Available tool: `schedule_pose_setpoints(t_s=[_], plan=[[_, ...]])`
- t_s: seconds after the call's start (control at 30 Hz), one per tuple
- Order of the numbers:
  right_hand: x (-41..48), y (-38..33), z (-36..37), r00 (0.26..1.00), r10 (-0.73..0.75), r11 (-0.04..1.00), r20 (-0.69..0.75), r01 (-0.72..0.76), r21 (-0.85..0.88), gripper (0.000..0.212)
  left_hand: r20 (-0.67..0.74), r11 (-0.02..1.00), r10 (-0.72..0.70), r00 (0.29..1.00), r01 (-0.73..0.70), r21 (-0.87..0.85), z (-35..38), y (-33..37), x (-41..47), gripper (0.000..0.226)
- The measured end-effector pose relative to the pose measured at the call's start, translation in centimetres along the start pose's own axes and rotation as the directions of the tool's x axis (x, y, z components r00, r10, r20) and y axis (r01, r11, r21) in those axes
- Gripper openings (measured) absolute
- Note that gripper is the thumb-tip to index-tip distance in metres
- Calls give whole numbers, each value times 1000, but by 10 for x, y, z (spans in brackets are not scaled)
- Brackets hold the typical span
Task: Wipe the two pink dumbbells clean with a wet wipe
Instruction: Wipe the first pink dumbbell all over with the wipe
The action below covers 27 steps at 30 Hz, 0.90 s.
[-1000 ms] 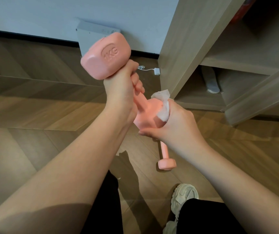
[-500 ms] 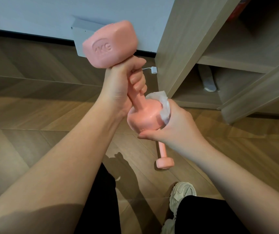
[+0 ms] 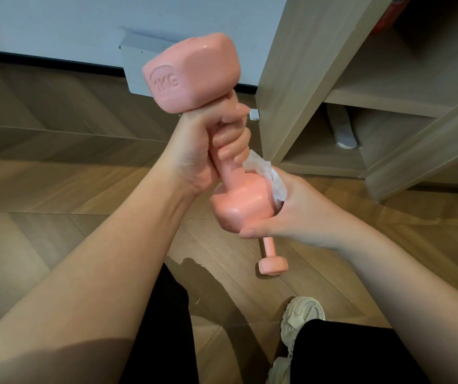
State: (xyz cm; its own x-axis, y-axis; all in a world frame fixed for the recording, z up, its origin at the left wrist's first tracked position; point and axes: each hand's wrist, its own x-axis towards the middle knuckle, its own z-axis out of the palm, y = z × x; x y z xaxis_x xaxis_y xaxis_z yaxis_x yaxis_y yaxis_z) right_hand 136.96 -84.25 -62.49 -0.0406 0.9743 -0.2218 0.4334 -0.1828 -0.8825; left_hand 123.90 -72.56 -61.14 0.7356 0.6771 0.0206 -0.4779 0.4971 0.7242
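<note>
Head view: the left hand (image 3: 208, 145) is curled tight round the handle of the held dumbbell (image 3: 192, 76), just under its upper "1KG" head, with the bar steeply tilted. The right hand (image 3: 286, 214) cups the lower head, holding the wet wipe (image 3: 270, 174) against its far side; a crumpled corner sticks up beside the left fingers. The second dumbbell (image 3: 273, 266) lies on the wooden floor (image 3: 56, 189) below, untouched.

Assessment: the lower head is being wiped. For full coverage, keep the left grip firm, turn the head inside the wipe and include the end face. The handle under the left fingers will need a regrip.

Compared with a second ago, the bar stands more upright and the wipe has slid round, baring more of the near face
</note>
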Motion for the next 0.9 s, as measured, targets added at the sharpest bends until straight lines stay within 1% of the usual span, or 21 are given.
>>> schedule_pose_setpoints(t_s=[0.07,0.1,0.2,0.23,0.3,0.37,0.47,0.5,0.57,0.6,0.63,0.67,0.7,0.77,0.8,0.83,0.87,0.9], plan=[[0,0,-2,1000,6,1000,-27,-6,19,78,24,999,6,1000,-5,-32,-1,4,0,32],[0,0,0,998,18,1000,-55,-19,-1,82,25,999,9,1000,-8,-36,-2,5,0,31],[-4,0,7,970,70,979,-232,-112,-172,87,-28,1000,22,999,-21,22,0,5,1,29],[-6,0,8,957,82,972,-279,-139,-190,88,-47,999,32,998,-30,45,0,4,1,30],[-8,1,8,948,103,973,-302,-159,-167,89,-69,997,48,996,-43,68,2,3,0,30],[-7,2,5,966,97,984,-238,-129,-124,85,-58,996,46,997,-42,73,2,2,0,30],[-4,4,2,997,58,998,-46,-56,41,81,40,999,14,999,-16,38,4,0,-1,29],[-5,5,2,998,59,995,-9,-58,86,82,82,1000,1,997,-3,23,5,-2,-1,30],[-6,8,4,999,53,989,1,-52,136,83,116,1000,-11,993,8,24,8,-3,0,29],[-7,9,6,999,41,987,-16,-38,154,79,86,999,-13,996,9,47,9,-3,2,30],[-8,9,8,999,33,985,-35,-27,169,74,20,997,-12,1000,10,79,10,-4,5,30],[-8,8,9,998,30,984,-57,-20,177,69,-80,992,4,997,6,124,12,-6,8,30],[-8,8,11,995,39,984,-86,-24,177,65,-202,983,38,979,-1,182,14,-9,12,28],[-7,7,14,979,99,990,-177,-79,121,65,-435,962,110,894,14,272,18,-18,15,23],[-7,8,15,965,137,990,-222,-127,61,68,-518,966,111,848,30,256,19,-22,15,21],[-7,8,16,953,169,985,-253,-174,3,72,-577,978,87,812,40,204,19,-24,14,20],[-8,9,18,945,189,978,-268,-206,-35,75,-613,989,55,788,41,141,18,-25,13,20],[-8,9,19,943,194,975,-269,-217,-57,78,-627,996,27,779,35,87,16,-25,12,22]])
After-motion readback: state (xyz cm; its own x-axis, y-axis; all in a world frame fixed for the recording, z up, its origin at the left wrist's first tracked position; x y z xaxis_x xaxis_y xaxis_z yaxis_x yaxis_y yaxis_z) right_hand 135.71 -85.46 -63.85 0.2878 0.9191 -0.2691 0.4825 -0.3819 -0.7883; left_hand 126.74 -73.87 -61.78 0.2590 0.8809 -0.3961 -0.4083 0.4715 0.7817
